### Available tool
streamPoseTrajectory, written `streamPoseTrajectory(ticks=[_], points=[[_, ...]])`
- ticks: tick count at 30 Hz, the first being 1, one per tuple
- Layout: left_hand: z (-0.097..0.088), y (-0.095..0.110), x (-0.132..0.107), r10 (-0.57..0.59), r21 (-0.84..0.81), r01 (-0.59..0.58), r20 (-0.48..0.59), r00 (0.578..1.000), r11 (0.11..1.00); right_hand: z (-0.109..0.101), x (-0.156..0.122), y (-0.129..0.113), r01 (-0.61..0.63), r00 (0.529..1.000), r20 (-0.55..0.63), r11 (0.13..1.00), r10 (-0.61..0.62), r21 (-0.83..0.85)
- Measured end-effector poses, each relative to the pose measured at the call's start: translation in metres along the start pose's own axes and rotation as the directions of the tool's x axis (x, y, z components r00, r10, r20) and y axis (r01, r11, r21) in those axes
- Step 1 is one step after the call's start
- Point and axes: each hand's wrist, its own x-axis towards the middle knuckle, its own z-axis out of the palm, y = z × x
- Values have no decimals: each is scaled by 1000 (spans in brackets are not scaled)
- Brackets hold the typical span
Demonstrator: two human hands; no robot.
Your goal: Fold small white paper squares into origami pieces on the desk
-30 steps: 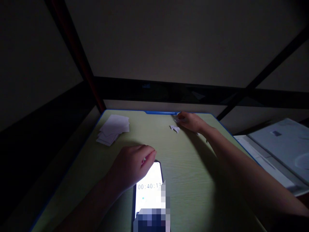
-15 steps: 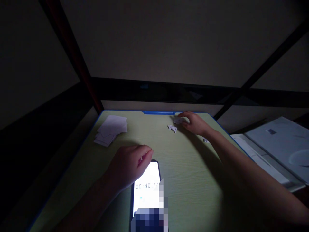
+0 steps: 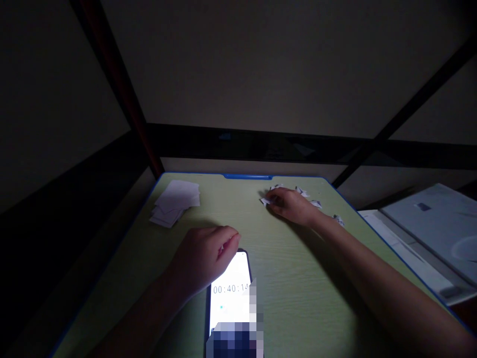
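Fingers point(image 3: 275, 201) of right hand point(image 3: 294, 208): lying half-curled on a folded paper scrap point(image 3: 265, 201) near the worktop point(image 3: 298, 278) far edge, grip undeterminable; left hand point(image 3: 201, 256): resting curled beside lit phone point(image 3: 231, 278), hold undeterminable.

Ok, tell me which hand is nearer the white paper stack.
Left. The left hand rests close in front of the paper stack; the right hand lies across the table, among folded pieces.

Dim home room: blue-edged desk point(image 3: 294, 278)
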Motion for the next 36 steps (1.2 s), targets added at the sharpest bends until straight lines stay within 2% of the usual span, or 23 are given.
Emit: streamPoseTrajectory(ticks=[4, 8, 14, 18, 21, 25, 29, 33, 36], points=[[0, 0, 0, -7, -6, 7, 9, 1000, 1000, -3, -3, 0, 21, 1000, -16, 1000, -20, 3], [0, 1, 1, 7, 4, -7, 0, 1000, 1000, -7, -12, -9, 2, 994, -105, 999, -7, -46], [1, 0, 0, 14, 3, -14, -7, 1000, 1000, -7, -31, -27, -4, 954, -290, 961, -80, -277], [2, 0, 0, -10, -2, 10, 4, 1000, 1000, -7, -34, -29, -37, 933, -349, 942, -87, -333], [2, 0, 0, -14, -11, 14, 16, 1000, 1000, -6, -33, -31, -62, 932, -356, 943, -62, -326], [2, -1, 0, -5, -17, 5, 23, 1000, 1000, 0, -31, -34, -141, 940, -333, 972, 72, -187], [1, 0, 0, -6, -20, 7, 24, 1000, 1000, 3, -31, -20, -162, 950, -289, 978, 119, -131], [0, 0, 0, 12, -29, -12, 14, 1000, 1000, -2, -23, 15, -227, 944, -273, 965, 186, -130], [1, 0, 0, 4, -24, -4, 12, 1000, 1000, -4, -10, 38, -226, 959, -208, 963, 193, -146]])
